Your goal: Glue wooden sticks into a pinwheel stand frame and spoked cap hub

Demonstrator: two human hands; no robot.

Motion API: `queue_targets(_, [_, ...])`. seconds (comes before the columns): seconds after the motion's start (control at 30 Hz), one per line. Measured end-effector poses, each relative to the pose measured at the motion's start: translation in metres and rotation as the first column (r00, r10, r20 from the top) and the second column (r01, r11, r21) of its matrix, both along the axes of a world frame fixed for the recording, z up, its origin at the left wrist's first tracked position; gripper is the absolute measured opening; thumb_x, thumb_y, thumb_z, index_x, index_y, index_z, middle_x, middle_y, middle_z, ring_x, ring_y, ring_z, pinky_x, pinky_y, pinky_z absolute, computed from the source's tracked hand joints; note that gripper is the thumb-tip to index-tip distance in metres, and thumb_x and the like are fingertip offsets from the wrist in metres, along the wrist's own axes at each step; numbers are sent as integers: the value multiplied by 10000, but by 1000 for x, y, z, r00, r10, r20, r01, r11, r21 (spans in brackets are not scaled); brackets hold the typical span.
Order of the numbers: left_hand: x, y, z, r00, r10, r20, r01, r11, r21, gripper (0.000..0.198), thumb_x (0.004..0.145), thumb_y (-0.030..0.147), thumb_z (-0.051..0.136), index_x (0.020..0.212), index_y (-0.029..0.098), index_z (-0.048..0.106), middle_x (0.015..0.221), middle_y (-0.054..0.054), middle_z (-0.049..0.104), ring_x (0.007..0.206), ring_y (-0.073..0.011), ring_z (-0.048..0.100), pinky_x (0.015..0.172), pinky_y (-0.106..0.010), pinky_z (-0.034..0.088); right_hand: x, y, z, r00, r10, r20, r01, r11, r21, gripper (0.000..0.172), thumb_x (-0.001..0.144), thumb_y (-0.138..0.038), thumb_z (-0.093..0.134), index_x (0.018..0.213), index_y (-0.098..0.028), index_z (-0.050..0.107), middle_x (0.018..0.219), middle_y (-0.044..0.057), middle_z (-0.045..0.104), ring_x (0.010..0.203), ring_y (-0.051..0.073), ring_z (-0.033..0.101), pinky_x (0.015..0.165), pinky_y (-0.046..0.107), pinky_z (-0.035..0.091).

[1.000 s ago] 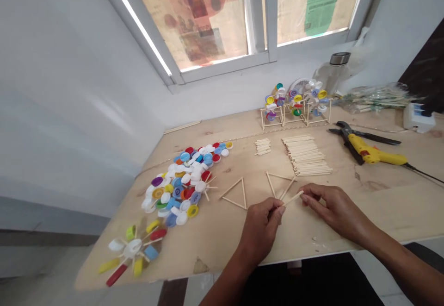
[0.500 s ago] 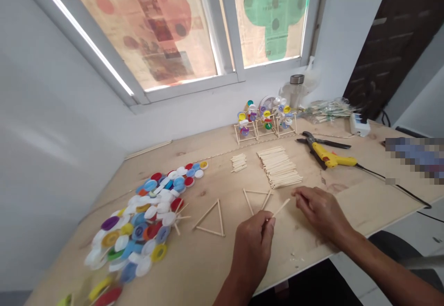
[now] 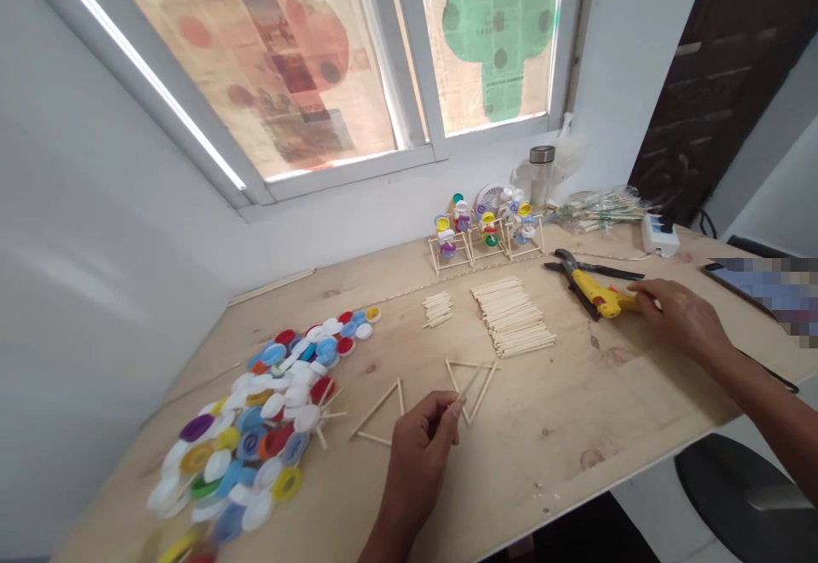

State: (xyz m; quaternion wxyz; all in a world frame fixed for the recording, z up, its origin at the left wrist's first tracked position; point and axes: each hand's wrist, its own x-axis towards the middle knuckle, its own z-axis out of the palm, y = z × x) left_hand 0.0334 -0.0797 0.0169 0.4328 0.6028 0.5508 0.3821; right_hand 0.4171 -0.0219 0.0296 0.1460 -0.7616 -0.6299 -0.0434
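right hand (image 3: 681,320) on yellow glue gun (image 3: 601,299), left hand (image 3: 418,452) pinching wooden stick (image 3: 471,382)

Nothing can be read from here. The newspaper sheets (image 3: 281,52) pasted over the white-framed window carry columns of print too small to make out, the multicoloured plastic bottle caps (image 3: 256,435) show no legible markings, and the screen of the flat dark device (image 3: 760,286) is pixelated.

Blurred device screen (image 3: 760,286); bottle caps (image 3: 182,546) cut off below
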Motion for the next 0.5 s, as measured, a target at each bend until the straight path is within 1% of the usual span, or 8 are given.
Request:
queue_targets(0.07, [-2,0,-1,999,20,41,-18,999,-36,288,802,429,571,729,154,620,516,40,429,472,-85,368,441,-185,283,5,6,-3,997,72,16,-72,997,-14,333,813,-216,419,1064,-131,621,1144,167,618,1046,282,539,834,349,386])
queue_targets(0.17, [-4,-1,-3,995,43,90,-36,996,-81,338,768,486,598,729,151,625,507,40,427,446,-77,346,403,-179,253,11,14,-8,986,163,26,-161,985,-62,399,767,-166,456,1133,-140,610,1197,157,592,1089,289,512,890,364,358])
queue_targets(0.27, [-2,-2,-3,989,71,132,-56,992,-113,381,735,526,618,717,146,627,488,43,422,432,-71,338,393,-175,240,15,22,-14,969,245,20,-241,963,-120,446,759,-149,475,1190,-176,587,1258,134,561,1114,269,509,888,348,354])
queue_targets(0.33, [-2,-2,-4,982,104,158,-82,987,-138,385,726,525,628,725,140,628,484,44,428,432,-67,342,395,-172,240,16,26,-17,961,275,17,-270,952,-147,443,763,-159,496,1198,-178,580,1278,140,548,1110,268,516,870,348,359])
queue_targets(0.43, [-1,-1,-6,968,139,210,-99,977,-190,389,715,521,634,746,133,622,469,45,445,413,-65,342,385,-174,235,17,30,-22,963,267,22,-260,951,-168,424,792,-218,515,1205,-138,565,1253,183,555,1055,285,542,832,369,370])
queue_targets(0.5, [-2,-1,-8,953,175,249,-121,969,-217,384,711,509,637,760,129,621,462,49,448,403,-60,338,385,-173,230,17,33,-24,967,252,33,-243,955,-171,417,811,-259,519,1204,-124,557,1243,193,556,1025,276,556,822,368,371])
